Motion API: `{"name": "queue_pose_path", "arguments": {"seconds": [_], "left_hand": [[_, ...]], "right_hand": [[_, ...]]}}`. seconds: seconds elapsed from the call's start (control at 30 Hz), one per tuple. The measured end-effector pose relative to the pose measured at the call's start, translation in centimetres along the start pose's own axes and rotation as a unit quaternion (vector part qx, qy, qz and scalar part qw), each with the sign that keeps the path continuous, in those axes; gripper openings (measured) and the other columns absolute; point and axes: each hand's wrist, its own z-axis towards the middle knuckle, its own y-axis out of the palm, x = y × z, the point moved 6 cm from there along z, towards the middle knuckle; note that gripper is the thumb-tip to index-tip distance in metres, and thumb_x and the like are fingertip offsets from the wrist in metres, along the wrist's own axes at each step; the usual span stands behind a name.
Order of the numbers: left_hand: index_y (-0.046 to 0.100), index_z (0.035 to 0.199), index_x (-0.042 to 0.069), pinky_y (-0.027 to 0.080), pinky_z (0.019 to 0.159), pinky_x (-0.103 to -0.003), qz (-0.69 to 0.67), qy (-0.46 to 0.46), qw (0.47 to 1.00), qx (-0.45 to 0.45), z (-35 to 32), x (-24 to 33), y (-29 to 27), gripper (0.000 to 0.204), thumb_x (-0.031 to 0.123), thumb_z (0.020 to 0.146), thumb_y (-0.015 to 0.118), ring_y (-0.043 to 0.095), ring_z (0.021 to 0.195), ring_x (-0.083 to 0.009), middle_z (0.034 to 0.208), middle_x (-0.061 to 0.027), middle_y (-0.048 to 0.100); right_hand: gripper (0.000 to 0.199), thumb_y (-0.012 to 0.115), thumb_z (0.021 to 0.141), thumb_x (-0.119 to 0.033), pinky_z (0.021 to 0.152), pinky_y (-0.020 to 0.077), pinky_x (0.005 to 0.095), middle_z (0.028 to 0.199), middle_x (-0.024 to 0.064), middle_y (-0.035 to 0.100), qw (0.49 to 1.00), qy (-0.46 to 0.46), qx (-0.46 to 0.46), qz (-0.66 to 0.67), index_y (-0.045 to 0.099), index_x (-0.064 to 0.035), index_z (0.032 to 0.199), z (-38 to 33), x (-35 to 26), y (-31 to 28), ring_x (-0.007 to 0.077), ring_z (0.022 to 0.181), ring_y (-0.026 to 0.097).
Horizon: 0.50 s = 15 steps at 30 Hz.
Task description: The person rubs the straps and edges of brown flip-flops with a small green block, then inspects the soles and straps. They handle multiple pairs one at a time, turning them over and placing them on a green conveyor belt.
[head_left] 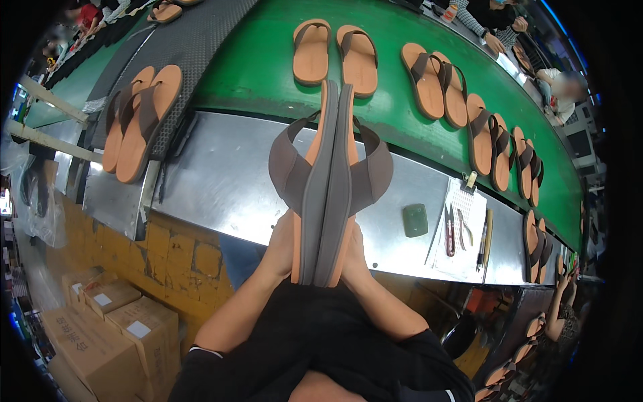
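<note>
From the head camera we see our left hand [281, 244] and right hand [353, 251] pressed together around a pair of sandals [328, 187], holding them sole to sole, upright, heels in our palms and toes pointing away, above the steel ledge [221, 181]. Both hands are closed on the pair, one on each side. We judge the sandals light and somewhat flexible, with foam-like orange footbeds, grey soles and soft brown straps [284, 164] that bow outward; gripping the heels keeps them aligned, while the straps would give if pulled. Beyond the ledge runs a green conveyor belt [268, 67] carrying more sandal pairs [335, 50]. On the ledge to the right lie a green block [415, 220], a clipboard [462, 228] and pliers [450, 231]. Cardboard boxes [134, 321] sit on the floor lower left, and other workers [495, 20] stand along the belt's far side.
</note>
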Motion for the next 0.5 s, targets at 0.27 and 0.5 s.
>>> {"name": "queue_pose_path", "arguments": {"seconds": [0.27, 0.5], "left_hand": [[0.055, 0.129, -0.006, 0.049, 0.090, -0.031, -0.008, -0.052, 0.998, 0.014, 0.8, -0.1, 0.3, 0.049, 0.036, 0.104, 0.047, 0.061, 0.104, -0.0199, 0.119, -0.0146, 0.064], [0.054, 0.129, -0.007, 0.049, 0.089, -0.031, 0.015, -0.080, 0.996, 0.032, 0.6, -0.6, 0.0, 0.060, 0.046, 0.106, 0.038, 0.063, 0.104, -0.0214, 0.117, -0.0165, 0.066]], "right_hand": [[0.074, 0.019, 0.106, -0.055, 0.077, 0.0517, 0.0313, 0.088, 0.0129, 0.067, 0.999, 0.054, -0.010, 0.000, 0.061, 0.0063, 0.101, 1.2, 0.9, -0.5, 0.0183, 0.082, 0.064], [0.075, 0.020, 0.106, -0.054, 0.077, 0.0512, 0.0313, 0.091, 0.0144, 0.068, 0.998, 0.066, -0.016, 0.017, 0.063, 0.0084, 0.105, 1.0, 0.9, -0.3, 0.0191, 0.084, 0.064]]}}
